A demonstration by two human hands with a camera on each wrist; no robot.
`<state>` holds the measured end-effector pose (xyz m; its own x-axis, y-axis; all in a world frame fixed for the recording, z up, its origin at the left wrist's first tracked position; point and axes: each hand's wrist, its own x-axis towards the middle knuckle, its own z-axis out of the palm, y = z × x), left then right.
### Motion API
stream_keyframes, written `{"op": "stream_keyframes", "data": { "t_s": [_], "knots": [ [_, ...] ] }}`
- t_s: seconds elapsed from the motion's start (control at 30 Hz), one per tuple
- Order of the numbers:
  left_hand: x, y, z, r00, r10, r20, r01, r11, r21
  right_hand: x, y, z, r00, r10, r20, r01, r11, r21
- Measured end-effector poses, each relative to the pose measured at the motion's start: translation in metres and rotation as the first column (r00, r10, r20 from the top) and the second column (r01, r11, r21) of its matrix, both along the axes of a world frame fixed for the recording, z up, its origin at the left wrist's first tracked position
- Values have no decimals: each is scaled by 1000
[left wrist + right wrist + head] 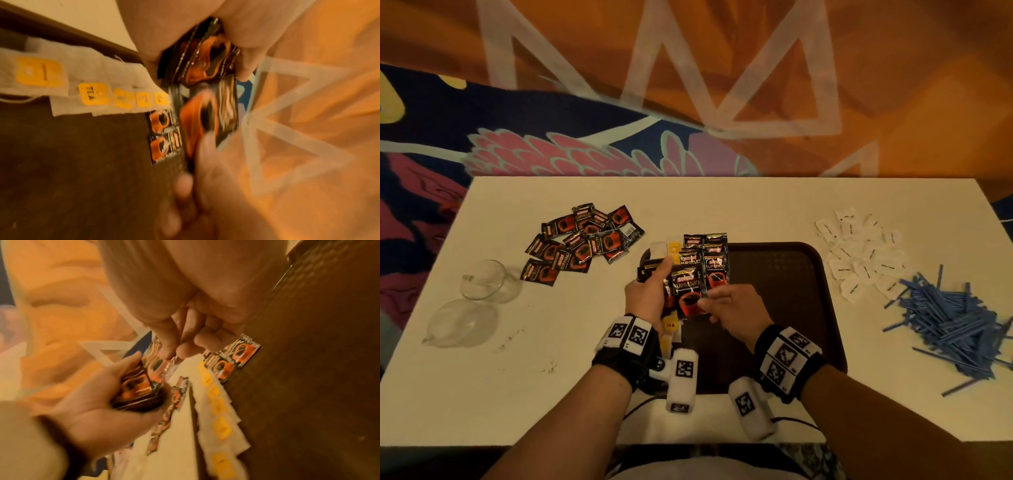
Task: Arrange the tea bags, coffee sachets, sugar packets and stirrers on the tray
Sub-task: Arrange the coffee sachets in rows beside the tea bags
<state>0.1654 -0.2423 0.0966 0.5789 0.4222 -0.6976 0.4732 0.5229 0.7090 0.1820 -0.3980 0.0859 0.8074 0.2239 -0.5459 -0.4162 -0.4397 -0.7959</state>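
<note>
A dark brown tray (pixel 791 274) lies in the middle of the white table. Along its left edge runs a row of tea bags (pixel 670 325) with yellow tags (pixel 93 94). Beside them lie several black-and-red coffee sachets (pixel 714 253) in a column. My left hand (pixel 650 294) grips a stack of coffee sachets (pixel 207 65) above the tray's left side. My right hand (pixel 732 308) pinches the lower corner of one sachet (pixel 688 294) at the front of that stack, between thumb and forefinger (pixel 164 345).
A loose pile of coffee sachets (pixel 582 240) lies on the table left of the tray. White sugar packets (pixel 859 250) and a heap of blue stirrers (pixel 955 325) lie on the right. Two clear glass cups (pixel 486 281) stand at the left.
</note>
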Motion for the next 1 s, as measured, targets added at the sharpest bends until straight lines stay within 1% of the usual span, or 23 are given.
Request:
{"op": "stream_keyframes", "data": {
  "t_s": [0.03, 0.1, 0.17, 0.3, 0.37, 0.5, 0.6, 0.77, 1.0],
  "knots": [
    [0, 7, -3, 999, 51, 0, -51, 999, -18, 6, -4, -7, 1000, -16, -3, 16, 999, -40],
    [-6, 26, -11, 994, 107, -23, -108, 992, -59, 17, -11, -23, 999, -36, -18, 33, 992, -125],
    [-18, 42, -19, 993, 114, -39, -117, 989, -87, 26, -12, -39, 997, -52, -51, 43, 984, -175],
    [-43, 63, -32, 992, 121, -32, -125, 972, -199, 39, 1, -64, 992, -76, -97, 52, 972, -230],
    [-53, 70, -36, 990, 138, -29, -141, 971, -191, 45, 10, -73, 993, -61, -105, 32, 966, -258],
    [-65, 83, -43, 988, 148, -45, -153, 980, -127, 54, 22, -83, 995, -37, -96, 4, 946, -326],
    [-68, 89, -44, 988, 146, -54, -152, 982, -116, 57, 31, -87, 995, -58, -78, 29, 945, -327],
    [-68, 88, -43, 990, 132, -43, -136, 984, -114, 55, 34, -92, 987, -140, -81, 109, 946, -306],
    [-60, 82, -44, 992, 125, -30, -129, 972, -195, 55, 32, -92, 981, -167, -97, 132, 946, -295]
  ]
}}
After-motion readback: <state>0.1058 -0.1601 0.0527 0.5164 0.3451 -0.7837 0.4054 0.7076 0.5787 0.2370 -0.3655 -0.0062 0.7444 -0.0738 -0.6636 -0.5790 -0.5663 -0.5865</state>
